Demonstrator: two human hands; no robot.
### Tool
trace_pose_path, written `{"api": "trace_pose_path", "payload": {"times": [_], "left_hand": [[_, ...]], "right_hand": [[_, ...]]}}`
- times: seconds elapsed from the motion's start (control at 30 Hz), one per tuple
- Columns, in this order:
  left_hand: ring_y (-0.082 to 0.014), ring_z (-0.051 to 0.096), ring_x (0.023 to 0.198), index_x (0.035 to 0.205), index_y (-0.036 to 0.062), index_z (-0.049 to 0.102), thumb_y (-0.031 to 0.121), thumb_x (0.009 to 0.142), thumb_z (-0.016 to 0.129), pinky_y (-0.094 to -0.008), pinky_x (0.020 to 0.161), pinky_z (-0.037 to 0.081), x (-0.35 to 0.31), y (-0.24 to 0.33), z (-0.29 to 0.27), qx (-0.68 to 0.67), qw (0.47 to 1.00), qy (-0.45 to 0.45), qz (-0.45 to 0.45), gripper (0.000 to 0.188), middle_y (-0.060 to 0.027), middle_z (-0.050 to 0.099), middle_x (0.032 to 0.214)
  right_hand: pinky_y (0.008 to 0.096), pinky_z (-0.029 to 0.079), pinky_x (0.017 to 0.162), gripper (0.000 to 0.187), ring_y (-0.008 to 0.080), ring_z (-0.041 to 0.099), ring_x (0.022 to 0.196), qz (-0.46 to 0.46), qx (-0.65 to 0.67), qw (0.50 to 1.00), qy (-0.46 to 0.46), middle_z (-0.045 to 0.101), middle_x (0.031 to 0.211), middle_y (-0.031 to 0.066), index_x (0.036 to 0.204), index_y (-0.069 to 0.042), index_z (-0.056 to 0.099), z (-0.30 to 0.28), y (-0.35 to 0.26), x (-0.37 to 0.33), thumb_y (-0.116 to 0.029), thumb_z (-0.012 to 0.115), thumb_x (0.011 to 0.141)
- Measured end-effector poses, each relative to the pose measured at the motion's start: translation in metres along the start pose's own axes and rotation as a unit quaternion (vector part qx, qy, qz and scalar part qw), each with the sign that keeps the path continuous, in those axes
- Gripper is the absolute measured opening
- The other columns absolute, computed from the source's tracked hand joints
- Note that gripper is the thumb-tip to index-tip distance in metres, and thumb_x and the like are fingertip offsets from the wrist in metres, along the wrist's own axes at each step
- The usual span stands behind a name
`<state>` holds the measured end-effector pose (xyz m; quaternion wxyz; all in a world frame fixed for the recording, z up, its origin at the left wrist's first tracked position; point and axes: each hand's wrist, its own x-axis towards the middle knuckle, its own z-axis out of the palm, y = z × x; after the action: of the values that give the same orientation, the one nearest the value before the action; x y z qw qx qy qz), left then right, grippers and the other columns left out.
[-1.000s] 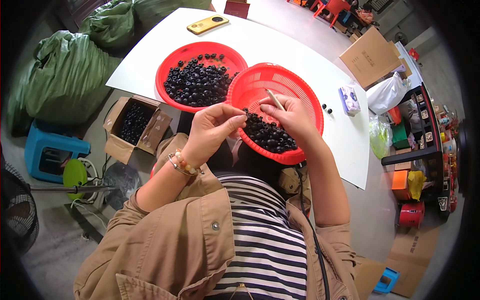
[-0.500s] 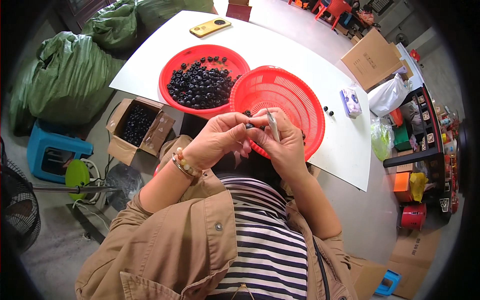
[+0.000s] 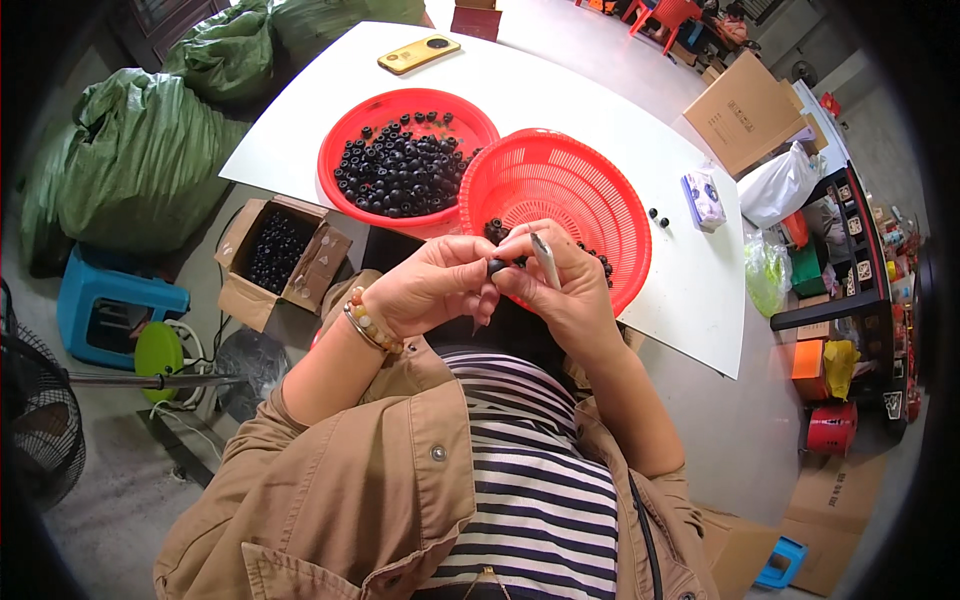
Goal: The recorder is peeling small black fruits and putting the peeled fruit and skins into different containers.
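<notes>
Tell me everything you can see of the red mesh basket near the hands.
The red mesh basket looks like moulded plastic, round, with slotted walls and a thicker rim. It rests tilted toward the person on the white table, its rim touching or overlapping the red bowl of dark beads beside it. Only a few dark beads lie inside, near its lower edge. Both hands partly hide that edge.

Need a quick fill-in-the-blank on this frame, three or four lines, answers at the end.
1. The left hand and right hand pinch one small ____ bead between them.
2. The right hand also holds a thin ____ tool.
3. The shallow red bowl full of beads sits to the ____ of the red mesh basket.
4. A ____ phone lies at the table's far side.

Answers: black; pale; left; yellow
</notes>
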<state>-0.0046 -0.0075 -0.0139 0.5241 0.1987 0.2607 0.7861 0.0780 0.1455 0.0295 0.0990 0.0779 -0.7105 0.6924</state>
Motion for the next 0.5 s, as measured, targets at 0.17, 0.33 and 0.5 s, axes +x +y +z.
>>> {"api": "trace_pose_path", "payload": {"times": [0.17,0.33,0.5], "left_hand": [[-0.0109,0.057,0.064,0.094,0.0024,0.052,0.012,0.081,0.059,-0.0231,0.057,0.052,0.002,0.003,0.005,0.014,0.998,0.02,0.055,0.018,-0.007,0.056,0.082],[-0.0102,0.059,0.065,0.094,0.0044,0.053,0.008,0.083,0.057,-0.0269,0.056,0.052,0.003,0.002,-0.002,0.019,0.996,0.014,0.086,0.012,-0.0054,0.059,0.084],[-0.011,0.059,0.065,0.094,0.0041,0.054,0.006,0.083,0.056,-0.0256,0.059,0.052,0.002,0.001,0.0,0.008,0.996,0.024,0.088,0.011,-0.0059,0.06,0.082]], "right_hand": [[0.0201,0.04,0.067,0.02,0.0059,0.05,0.071,0.034,-0.047,0.998,0.028,0.051,0.08,0.0,0.1,-0.002,0.055,-0.008,-0.002,-0.004,-0.01,0.059,0.082],[0.0177,0.036,0.061,0.028,0.0023,0.044,0.066,0.07,0.001,0.998,-0.006,0.05,0.07,-0.0022,0.111,-0.003,0.05,-0.011,-0.01,-0.013,-0.011,0.054,0.085],[0.0175,0.031,0.051,0.027,0.0006,0.038,0.056,0.041,-0.092,0.994,-0.041,0.048,0.066,-0.0035,0.11,-0.005,0.052,-0.008,-0.018,-0.015,-0.009,0.056,0.083]]}}
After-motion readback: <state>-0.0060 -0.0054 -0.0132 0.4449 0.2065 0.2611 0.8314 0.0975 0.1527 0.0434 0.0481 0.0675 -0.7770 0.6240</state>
